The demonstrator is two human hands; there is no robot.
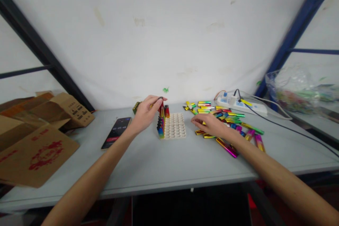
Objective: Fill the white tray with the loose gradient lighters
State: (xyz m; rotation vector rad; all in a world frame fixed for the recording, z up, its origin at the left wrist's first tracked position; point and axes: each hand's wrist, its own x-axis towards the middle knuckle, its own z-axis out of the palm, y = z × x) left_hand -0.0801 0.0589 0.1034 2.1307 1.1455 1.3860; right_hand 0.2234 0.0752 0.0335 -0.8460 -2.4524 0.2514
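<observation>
A white tray (176, 126) with rows of round holes lies on the table. Shiny coloured tubes with black tops (160, 127) stand upright along its left side, and a red-gold one (166, 111) stands in the back row. My left hand (147, 113) is closed on a red tube at the tray's back left corner. Over the left edge of a loose pile of metallic coloured tubes (226, 147) is my right hand (209, 125), its fingers curled; what they hold, if anything, is hidden.
On the left, a phone (116, 132) showing a timer lies near cardboard boxes (39, 152). A white power strip (241, 105) with cables sits behind the pile, and a clear plastic bag (293, 91) is at the far right. A wall rises behind the table (159, 169).
</observation>
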